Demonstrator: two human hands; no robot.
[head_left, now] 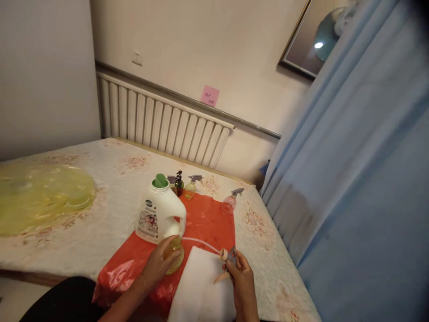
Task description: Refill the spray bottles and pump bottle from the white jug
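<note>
Head view, seen from where I'm standing: L hand (157,263) has its grip wrapped round a squat, see-through yellow bottle (177,263), roughly upright over a glossy red plastic sheet (209,220). R hand (243,275) is pinched on a grey trigger spray head (231,256) w/ a peach collar (223,254); its thin whitish tube (201,242) runs to 9 o'clock, twd the bottle's mouth; can't tell if the tip touches. Big white plastic jug (167,210) w/ a green cap (160,180) stands at the bottle's 11 o'clock; white cloth or pad (201,286) at 4; clear pink spray bottle (229,205) at 1. Yellow bottle's prob. light, thin-walled & slick if wet; might dent under a hard squeeze, so best held round the shoulder, even pressure. Spray head looks stiff: take it by the body, off the trigger. Tube's prob. bendy, apt to flick sideways.
</note>
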